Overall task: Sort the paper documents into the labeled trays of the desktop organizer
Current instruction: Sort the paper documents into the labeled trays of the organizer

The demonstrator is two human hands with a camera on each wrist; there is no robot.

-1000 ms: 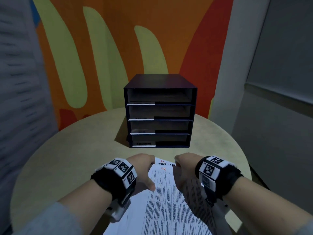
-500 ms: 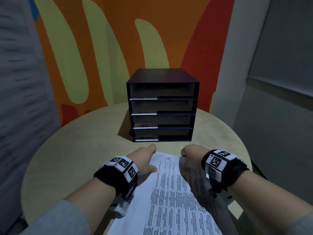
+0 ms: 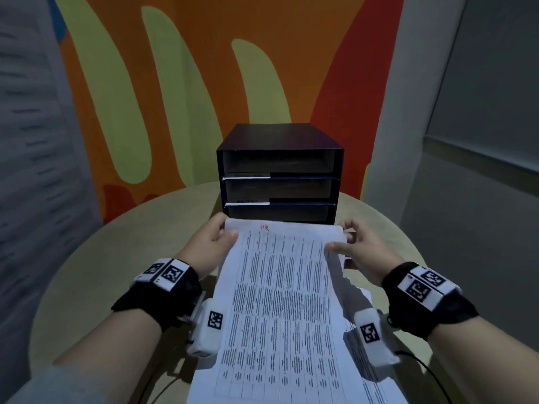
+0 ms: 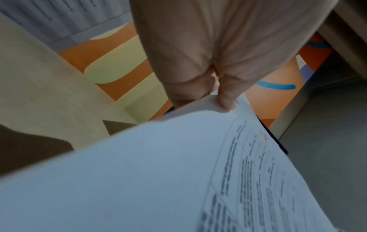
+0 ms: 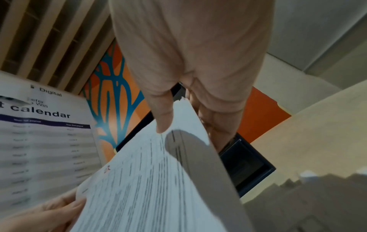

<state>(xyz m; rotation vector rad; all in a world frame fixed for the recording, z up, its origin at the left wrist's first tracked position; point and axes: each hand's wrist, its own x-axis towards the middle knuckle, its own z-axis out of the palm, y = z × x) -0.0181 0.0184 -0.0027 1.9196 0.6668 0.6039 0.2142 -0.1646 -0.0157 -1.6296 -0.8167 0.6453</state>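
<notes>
Head view: the left hand [image 3: 210,248] and right hand [image 3: 359,249] each pinch a far corner of a printed sheet [image 3: 280,304], lifted off the round table [image 3: 122,246] just before the dark desktop organizer [image 3: 280,173] — the pick-up step, I judge; next comes matching its red mark [image 3: 264,228] to a tray label

Left wrist view: thumb and fingers [image 4: 226,100] clamp the sheet's corner

Right wrist view: the thumb [image 5: 161,119] presses on top, fingers beneath — white paper, dense tabular print, bowed
</notes>
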